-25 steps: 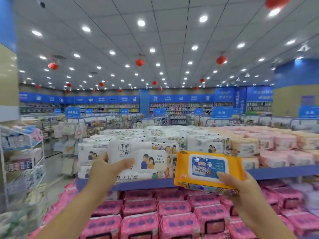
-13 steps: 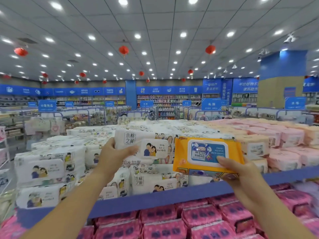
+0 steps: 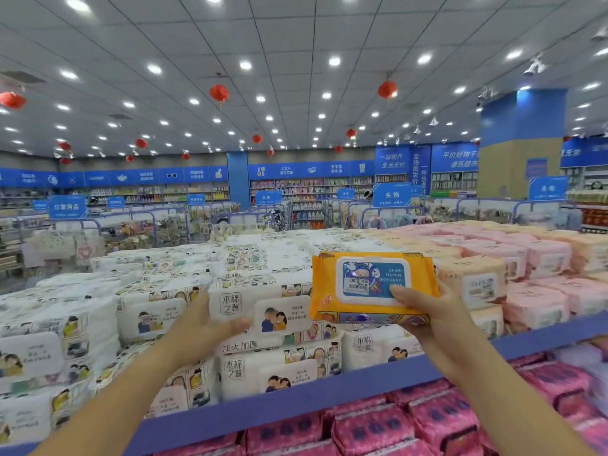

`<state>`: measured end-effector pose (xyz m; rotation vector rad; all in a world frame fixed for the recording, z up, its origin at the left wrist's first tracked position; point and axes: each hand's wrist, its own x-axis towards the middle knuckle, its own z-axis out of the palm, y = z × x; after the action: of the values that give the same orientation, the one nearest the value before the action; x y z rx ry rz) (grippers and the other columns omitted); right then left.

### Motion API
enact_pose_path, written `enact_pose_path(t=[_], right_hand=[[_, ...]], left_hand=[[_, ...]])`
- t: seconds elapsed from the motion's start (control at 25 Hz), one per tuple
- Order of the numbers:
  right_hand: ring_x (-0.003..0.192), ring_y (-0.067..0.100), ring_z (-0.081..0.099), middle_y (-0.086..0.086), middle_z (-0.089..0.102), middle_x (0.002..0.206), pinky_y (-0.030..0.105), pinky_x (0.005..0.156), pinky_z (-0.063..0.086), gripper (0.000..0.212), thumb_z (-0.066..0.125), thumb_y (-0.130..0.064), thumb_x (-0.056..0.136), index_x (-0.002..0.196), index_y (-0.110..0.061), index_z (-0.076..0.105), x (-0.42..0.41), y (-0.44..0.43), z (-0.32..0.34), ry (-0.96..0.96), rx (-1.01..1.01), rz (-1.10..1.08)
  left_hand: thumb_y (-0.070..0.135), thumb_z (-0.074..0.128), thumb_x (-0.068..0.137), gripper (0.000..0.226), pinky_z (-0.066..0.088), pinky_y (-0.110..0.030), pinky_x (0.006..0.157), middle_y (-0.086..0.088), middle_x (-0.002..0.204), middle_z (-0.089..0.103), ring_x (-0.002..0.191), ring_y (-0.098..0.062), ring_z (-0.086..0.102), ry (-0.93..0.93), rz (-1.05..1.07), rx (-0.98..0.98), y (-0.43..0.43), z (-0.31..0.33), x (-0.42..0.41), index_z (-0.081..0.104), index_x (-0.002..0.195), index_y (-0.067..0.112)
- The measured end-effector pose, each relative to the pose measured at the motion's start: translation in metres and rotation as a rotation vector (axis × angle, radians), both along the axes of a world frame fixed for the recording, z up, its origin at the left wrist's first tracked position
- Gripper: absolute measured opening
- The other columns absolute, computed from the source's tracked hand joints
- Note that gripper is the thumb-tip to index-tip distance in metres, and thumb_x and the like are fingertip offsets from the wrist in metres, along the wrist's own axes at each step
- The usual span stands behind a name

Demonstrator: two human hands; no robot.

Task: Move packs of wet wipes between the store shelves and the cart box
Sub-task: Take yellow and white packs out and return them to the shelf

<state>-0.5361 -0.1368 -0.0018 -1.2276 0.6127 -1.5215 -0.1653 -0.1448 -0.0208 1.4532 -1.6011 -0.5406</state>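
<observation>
My right hand grips an orange pack of wet wipes with a blue lid label, holding it upside down above the upper shelf. My left hand holds a white pack of wet wipes printed with cartoon figures, its thumb across the pack's front, just over the stacked white packs on the same shelf. The two held packs sit side by side, nearly touching. The cart box is out of view.
A blue shelf edge runs across in front of me. Pale pink and peach packs fill the shelf's right side. Dark pink packs lie on the lower shelf. Store aisles and racks stand far behind.
My view has shifted closer and lower toward the shelf. Both hands have carried their packs forward over the stacked white packs, keeping their hold.
</observation>
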Motion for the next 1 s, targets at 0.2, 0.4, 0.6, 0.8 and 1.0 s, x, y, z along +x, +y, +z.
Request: enact_pose_path(t=[0.2, 0.4, 0.6, 0.8, 1.0], right_hand=[[0.113, 0.045, 0.065, 0.017, 0.071, 0.121, 0.065, 0.103, 0.045, 0.114, 0.101, -0.029, 0.042, 0.142, -0.01, 0.048, 0.003, -0.009, -0.002, -0.026, 0.006, 0.042], [0.105, 0.041, 0.07, 0.018, 0.072, 0.118, 0.053, 0.092, 0.057, 0.066, 0.087, -0.014, 0.065, 0.126, -0.006, 0.062, -0.009, 0.0, -0.006, -0.021, 0.016, 0.038], [0.115, 0.046, 0.064, 0.018, 0.07, 0.123, 0.066, 0.106, 0.039, 0.093, 0.097, -0.029, 0.051, 0.132, -0.006, 0.058, -0.042, 0.013, -0.03, -0.029, 0.014, 0.021], [0.108, 0.04, 0.069, 0.019, 0.071, 0.121, 0.053, 0.095, 0.056, 0.089, 0.096, -0.027, 0.053, 0.13, -0.006, 0.059, -0.108, 0.038, -0.055, -0.001, 0.036, 0.033], [0.105, 0.038, 0.071, 0.019, 0.072, 0.119, 0.039, 0.078, 0.061, 0.097, 0.099, -0.036, 0.049, 0.131, -0.004, 0.058, -0.22, 0.061, -0.086, 0.056, 0.088, -0.028]], left_hand=[[0.073, 0.082, 0.06, 0.088, 0.053, -0.049, 0.103, 0.016, 0.12, 0.074, 0.111, -0.006, 0.07, -0.006, 0.033, 0.02, 0.014, -0.004, -0.009, 0.058, 0.135, 0.032], [0.057, 0.073, 0.08, 0.084, 0.042, -0.046, 0.107, -0.012, 0.153, 0.033, 0.133, -0.027, 0.04, -0.239, 0.324, -0.061, 0.042, 0.003, -0.047, 0.037, 0.139, 0.008], [0.071, 0.066, 0.08, 0.089, 0.027, -0.035, 0.119, 0.017, 0.158, 0.028, 0.149, -0.009, 0.026, -0.173, 0.139, -0.247, 0.092, 0.015, -0.134, 0.032, 0.154, 0.035], [0.079, 0.072, 0.067, 0.061, 0.051, -0.034, 0.099, 0.022, 0.132, 0.064, 0.115, 0.0, 0.066, 0.301, -0.323, 0.03, 0.087, 0.009, -0.259, 0.057, 0.12, 0.054], [0.05, 0.075, 0.068, 0.055, 0.06, -0.039, 0.085, 0.007, 0.104, 0.08, 0.094, -0.017, 0.077, 0.412, -0.351, 0.158, 0.087, -0.024, -0.382, 0.07, 0.116, 0.024]])
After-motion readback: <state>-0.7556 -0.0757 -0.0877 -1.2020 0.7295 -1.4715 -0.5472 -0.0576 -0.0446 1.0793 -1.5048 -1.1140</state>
